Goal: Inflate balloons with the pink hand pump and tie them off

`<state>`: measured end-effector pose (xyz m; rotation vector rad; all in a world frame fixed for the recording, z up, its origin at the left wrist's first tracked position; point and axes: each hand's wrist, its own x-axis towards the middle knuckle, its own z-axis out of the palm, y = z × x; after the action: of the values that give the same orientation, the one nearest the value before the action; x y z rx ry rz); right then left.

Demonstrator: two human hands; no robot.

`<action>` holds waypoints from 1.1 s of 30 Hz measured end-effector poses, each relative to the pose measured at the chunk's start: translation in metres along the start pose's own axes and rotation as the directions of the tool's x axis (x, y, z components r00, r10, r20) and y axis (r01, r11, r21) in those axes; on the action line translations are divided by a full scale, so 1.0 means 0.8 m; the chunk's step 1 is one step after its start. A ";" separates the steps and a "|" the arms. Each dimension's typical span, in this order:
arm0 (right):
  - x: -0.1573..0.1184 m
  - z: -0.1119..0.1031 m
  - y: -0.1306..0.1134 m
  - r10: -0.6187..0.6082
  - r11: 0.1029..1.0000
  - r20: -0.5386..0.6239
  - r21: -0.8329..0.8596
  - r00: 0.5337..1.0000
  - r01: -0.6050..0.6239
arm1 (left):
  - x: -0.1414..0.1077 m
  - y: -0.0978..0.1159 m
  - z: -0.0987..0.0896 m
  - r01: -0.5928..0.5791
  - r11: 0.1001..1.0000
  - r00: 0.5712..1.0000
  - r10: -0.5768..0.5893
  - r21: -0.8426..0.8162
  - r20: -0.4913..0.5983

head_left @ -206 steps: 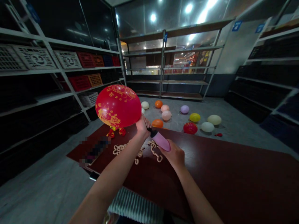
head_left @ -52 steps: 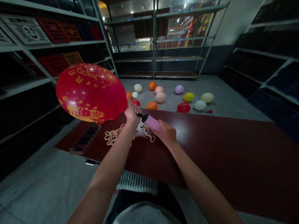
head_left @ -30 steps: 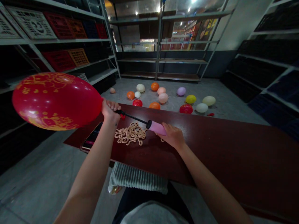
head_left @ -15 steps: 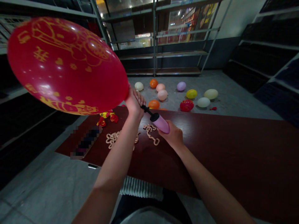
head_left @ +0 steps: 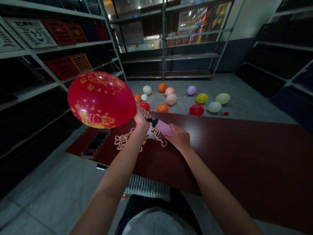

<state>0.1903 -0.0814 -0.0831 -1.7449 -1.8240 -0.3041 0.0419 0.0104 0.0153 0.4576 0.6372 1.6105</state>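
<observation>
A red balloon (head_left: 102, 98) with yellow printed figures and characters is inflated at the left. Its neck end is pinched by my left hand (head_left: 141, 119), whose fingers wrap round the join between balloon and pump. The hand-held balloon pump (head_left: 163, 127) has a pink barrel and black end parts. My right hand (head_left: 179, 137) is closed round the barrel's near end. The nozzle is hidden in my left fingers. Below my hands, beige wavy balloons (head_left: 123, 138) lie in a tangle on the dark brown table (head_left: 227, 153); another wavy balloon (head_left: 160, 138) lies beside them.
A blurred-out flat object (head_left: 96, 143) lies at the table's left. On the floor beyond are several balloons, among them yellow (head_left: 201, 98), purple (head_left: 191, 90) and red (head_left: 197, 109). Metal shelving (head_left: 163, 58) stands behind; crates (head_left: 31, 32) fill the left rack.
The red balloon now appears smaller and lower, and shifted right. More of the black pump rod has gone into the pink barrel, with my hands closer together. The view has shifted slightly.
</observation>
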 end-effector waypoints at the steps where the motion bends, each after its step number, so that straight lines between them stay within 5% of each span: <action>1: 0.000 0.000 -0.003 -0.027 0.999 0.020 -0.037 0.999 0.028 | 0.001 0.005 -0.011 0.011 1.000 0.999 -0.011 -0.013 -0.043; 10: -0.004 -0.011 -0.017 -0.221 0.955 0.131 -0.172 0.966 0.242 | 0.015 0.070 -0.088 -0.044 0.998 0.981 0.035 -0.040 -0.189; 18: -0.002 -0.010 -0.018 -0.260 0.952 0.129 -0.133 0.957 0.277 | 0.036 0.145 -0.111 -0.089 0.992 0.987 0.077 -0.085 -0.139; 22: 0.000 -0.004 -0.018 -0.223 0.970 0.106 -0.075 0.969 0.231 | 0.040 0.160 -0.086 -0.097 0.993 0.994 0.093 -0.071 -0.053; 26: 0.001 -0.003 -0.009 -0.101 0.995 0.041 0.002 0.994 0.101 | 0.030 0.153 -0.034 -0.172 0.984 0.985 0.171 -0.045 -0.020; 33: 0.003 -0.008 0.012 0.073 0.994 -0.022 0.078 0.997 -0.071 | 0.016 0.075 0.041 -0.207 0.978 0.972 0.209 -0.029 0.107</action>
<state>0.2010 -0.0821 -0.0787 -1.7413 -1.7282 -0.2217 0.0142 0.0240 0.0780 0.6122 0.5044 1.7736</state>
